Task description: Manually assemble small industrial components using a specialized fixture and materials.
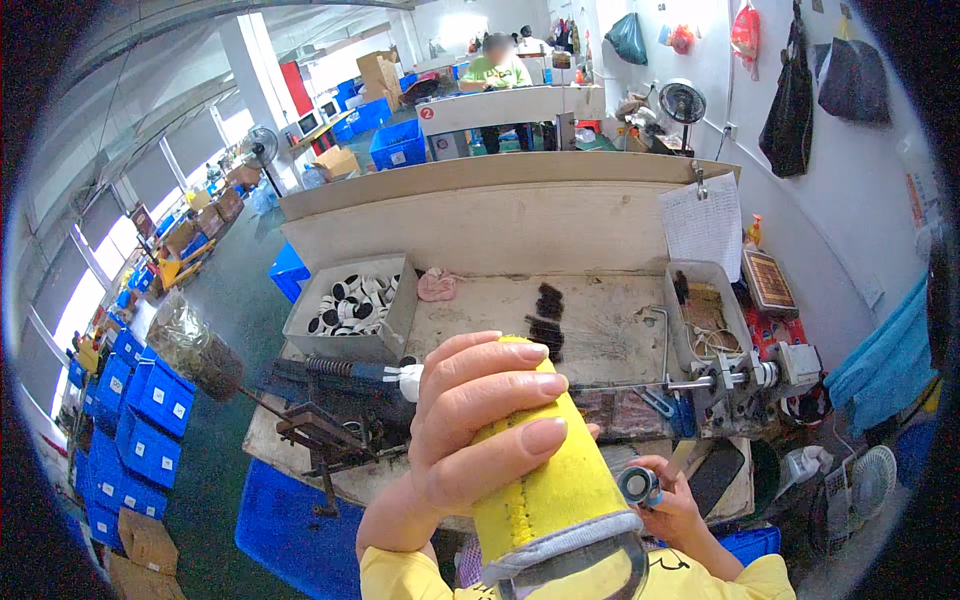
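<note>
Crates [152, 450] of smooth blue plastic pile up on the far left, with a crinkled clear bag [190, 345] next to them. Along comes a pale open box [345, 346], heaped with rounded white-and-black parts [352, 303], and just right of it a crumpled pink cloth [438, 285]. Centre now: the left hand [455, 430] has its fingers wrapped round a yellow cloth tube [545, 480], stitched lengthwise, grey binding at the lower end. Tube and hand loom close, blocking part of the worn, stained tabletop [605, 345]. Just right, the right hand [678, 505] has its fingers closed on a small round-ended cylinder [636, 485]. Further over, a metal machine [770, 375] with a shiny shaft, and at far right a soft blue fabric [885, 345] hanging in folds.
</note>
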